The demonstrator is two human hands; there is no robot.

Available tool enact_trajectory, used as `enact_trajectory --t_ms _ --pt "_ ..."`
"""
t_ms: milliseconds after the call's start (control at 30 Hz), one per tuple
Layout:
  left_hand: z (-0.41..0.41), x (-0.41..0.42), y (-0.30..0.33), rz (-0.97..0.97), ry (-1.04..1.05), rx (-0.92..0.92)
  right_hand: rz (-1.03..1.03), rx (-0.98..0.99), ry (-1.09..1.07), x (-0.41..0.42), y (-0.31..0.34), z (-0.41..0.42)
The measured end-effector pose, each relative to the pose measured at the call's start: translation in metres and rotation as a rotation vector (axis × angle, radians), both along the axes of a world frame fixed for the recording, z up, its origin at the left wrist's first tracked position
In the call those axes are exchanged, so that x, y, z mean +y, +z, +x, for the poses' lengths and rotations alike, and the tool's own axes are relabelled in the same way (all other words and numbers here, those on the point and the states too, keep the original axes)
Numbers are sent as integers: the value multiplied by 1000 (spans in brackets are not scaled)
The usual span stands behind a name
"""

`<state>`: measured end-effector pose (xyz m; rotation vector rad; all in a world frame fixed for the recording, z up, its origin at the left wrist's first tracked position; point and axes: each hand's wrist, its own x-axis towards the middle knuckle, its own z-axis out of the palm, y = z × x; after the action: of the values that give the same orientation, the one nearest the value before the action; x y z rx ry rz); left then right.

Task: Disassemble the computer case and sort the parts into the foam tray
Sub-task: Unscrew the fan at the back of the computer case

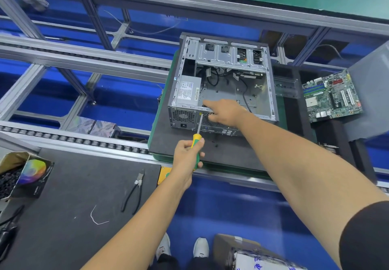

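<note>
An open grey computer case (223,84) lies on its side on a dark foam pad (168,143). A silver power supply (188,90) sits in its near left corner, with black cables behind it. My left hand (187,153) grips a yellow-green screwdriver (196,141) whose tip touches the case's rear panel beside the power supply. My right hand (223,111) rests on the rear top edge of the case, fingers hooked over the rim. A removed green motherboard (331,97) lies on the dark tray (294,109) to the right.
Black pliers (134,191) and a white wire scrap (96,219) lie on the near-left mat. A cardboard box (23,175) of dark parts stands at far left. Roller conveyor rails (84,141) cross the bench. A grey panel (374,92) leans at right. Another box (252,255) sits by my feet.
</note>
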<state>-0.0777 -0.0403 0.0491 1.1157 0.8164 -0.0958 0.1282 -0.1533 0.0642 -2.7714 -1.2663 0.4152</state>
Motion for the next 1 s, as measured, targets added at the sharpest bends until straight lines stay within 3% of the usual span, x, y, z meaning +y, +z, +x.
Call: enact_trajectory --t_ms 133,300,500,767,1000 --pt "0 -2 1 -56 -65 -73 8 -9 9 1 0 0" --pt "4 -4 5 -121 -87 29 10 -21 12 0 -1 1" --pt "5 -3 -1 51 -77 23 0 -24 8 1 -3 3" --pt "6 0 -3 -46 -111 -74 11 -31 12 1 -3 2" --pt "11 3 2 -82 -97 42 -2 -28 13 0 -2 3"
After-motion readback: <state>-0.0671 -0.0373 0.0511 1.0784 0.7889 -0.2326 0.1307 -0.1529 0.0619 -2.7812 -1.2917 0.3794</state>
